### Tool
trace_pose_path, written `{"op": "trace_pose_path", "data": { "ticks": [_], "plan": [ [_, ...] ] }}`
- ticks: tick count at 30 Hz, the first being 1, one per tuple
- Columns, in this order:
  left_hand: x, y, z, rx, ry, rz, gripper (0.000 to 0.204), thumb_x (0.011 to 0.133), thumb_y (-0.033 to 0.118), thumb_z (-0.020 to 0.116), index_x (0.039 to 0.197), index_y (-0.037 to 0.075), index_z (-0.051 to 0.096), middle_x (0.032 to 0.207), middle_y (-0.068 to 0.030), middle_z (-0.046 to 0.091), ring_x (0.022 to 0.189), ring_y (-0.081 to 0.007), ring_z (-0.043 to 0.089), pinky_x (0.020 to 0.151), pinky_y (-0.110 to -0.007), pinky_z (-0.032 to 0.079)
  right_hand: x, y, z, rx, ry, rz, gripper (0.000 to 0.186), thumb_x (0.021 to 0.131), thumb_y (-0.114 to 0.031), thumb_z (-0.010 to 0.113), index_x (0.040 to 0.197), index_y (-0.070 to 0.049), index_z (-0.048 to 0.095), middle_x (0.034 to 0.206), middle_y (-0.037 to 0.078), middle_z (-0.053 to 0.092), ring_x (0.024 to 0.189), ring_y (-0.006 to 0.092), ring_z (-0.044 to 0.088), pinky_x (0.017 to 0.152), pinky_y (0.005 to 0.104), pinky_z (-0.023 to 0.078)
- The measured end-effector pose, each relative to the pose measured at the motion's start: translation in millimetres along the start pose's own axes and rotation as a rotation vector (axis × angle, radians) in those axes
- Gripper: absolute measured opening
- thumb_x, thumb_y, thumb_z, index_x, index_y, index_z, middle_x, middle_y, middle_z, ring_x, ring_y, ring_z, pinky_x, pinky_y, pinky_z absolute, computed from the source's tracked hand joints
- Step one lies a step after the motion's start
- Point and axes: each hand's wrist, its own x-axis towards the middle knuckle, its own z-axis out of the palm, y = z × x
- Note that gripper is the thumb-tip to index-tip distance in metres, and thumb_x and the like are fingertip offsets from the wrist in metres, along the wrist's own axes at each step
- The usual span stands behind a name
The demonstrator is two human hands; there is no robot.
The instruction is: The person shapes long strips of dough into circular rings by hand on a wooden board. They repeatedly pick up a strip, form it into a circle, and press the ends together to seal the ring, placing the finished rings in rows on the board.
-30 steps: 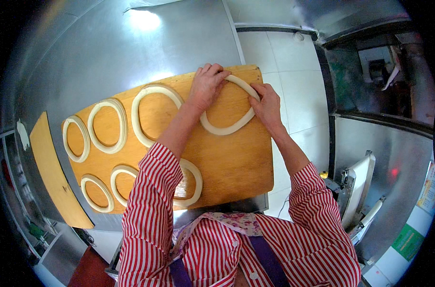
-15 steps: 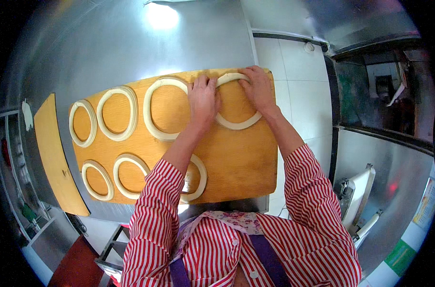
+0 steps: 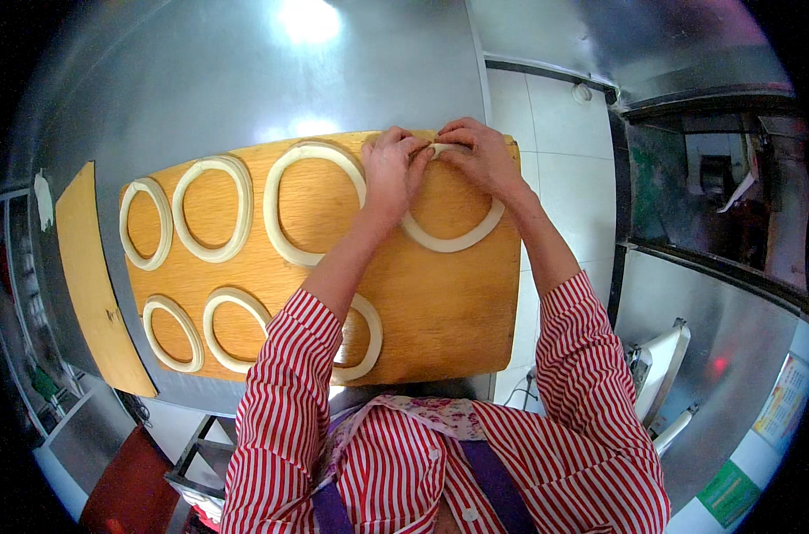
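Note:
A pale dough ring (image 3: 451, 242) lies at the far right of a wooden board (image 3: 440, 320). At its far side, my left hand (image 3: 394, 171) and my right hand (image 3: 482, 158) pinch the dough between fingertips that almost meet. The small bit of dough between them shows only in part. Just left of my left hand rests another large ring (image 3: 275, 200). Farther left in the back row are two more rings, one of them (image 3: 214, 210) looking doubled. The front row holds three rings; my left sleeve partly covers two of them.
The board lies on a grey metal table (image 3: 200, 98). A narrow wooden plank (image 3: 102, 285) stretches along the left. Pale floor tiles (image 3: 573, 196) show past the table's right edge, with a white scale-like object (image 3: 662, 369) at lower right and a red surface (image 3: 130, 485) at lower left.
My hands have come closer together at the far side of the right-hand ring, their fingertips now pinching its dough. The view has shifted slightly.

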Motion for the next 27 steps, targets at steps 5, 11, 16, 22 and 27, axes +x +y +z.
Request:
{"op": "trace_pose_path", "data": {
  "ticks": [5, 11, 16, 22, 27],
  "plan": [
    [9, -13, 7, -0.164, -0.011, -0.068, 0.013, 0.077, 0.020, 0.076, 0.084, 0.009, 0.076, 0.087, -0.0068, 0.068, 0.089, -0.0260, 0.063, 0.085, -0.042, 0.039, 2, -3, 1, 0.056, 0.033, -0.001, 0.021, 0.079, -0.005, 0.072, 0.099, 0.000, 0.071, 0.108, 0.009, 0.067, 0.097, 0.0224, 0.066, 0.086, 0.0315, 0.053],
    [11, -18, 11, -0.145, -0.015, -0.030, 0.017, 0.075, 0.018, 0.077, 0.088, 0.008, 0.075, 0.092, -0.0097, 0.067, 0.092, -0.0279, 0.062, 0.084, -0.043, 0.042, 4, 2, 4, 0.073, 0.031, -0.034, 0.023, 0.077, -0.007, 0.074, 0.099, -0.002, 0.071, 0.107, 0.011, 0.067, 0.099, 0.0289, 0.065, 0.087, 0.0356, 0.052],
    [-6, 6, -12, -0.003, -0.003, 0.006, 0.057, 0.082, 0.012, 0.070, 0.134, -0.001, 0.052, 0.132, -0.0241, 0.051, 0.118, -0.0389, 0.052, 0.101, -0.042, 0.044, 10, -10, 3, -0.128, -0.016, -0.260, 0.033, 0.076, -0.009, 0.074, 0.108, -0.006, 0.069, 0.116, 0.011, 0.064, 0.111, 0.0299, 0.059, 0.095, 0.0396, 0.048],
    [-47, 33, -17, 0.222, -0.283, 0.195, 0.071, 0.089, 0.014, 0.062, 0.146, -0.011, 0.027, 0.154, -0.0293, 0.023, 0.145, -0.0419, 0.021, 0.119, -0.047, 0.021, 18, -1, 10, -0.167, -0.055, -0.321, 0.028, 0.077, -0.007, 0.071, 0.104, -0.005, 0.067, 0.109, 0.011, 0.064, 0.106, 0.0307, 0.059, 0.094, 0.0403, 0.048],
    [-56, 32, -16, 0.262, -0.257, 0.201, 0.065, 0.086, 0.018, 0.065, 0.139, -0.009, 0.038, 0.151, -0.0262, 0.031, 0.143, -0.0410, 0.027, 0.118, -0.049, 0.023, 18, -6, 15, -0.167, 0.022, -0.312, 0.028, 0.077, -0.008, 0.072, 0.104, -0.005, 0.068, 0.105, 0.010, 0.065, 0.103, 0.0296, 0.059, 0.091, 0.0401, 0.048]
  ]
}}
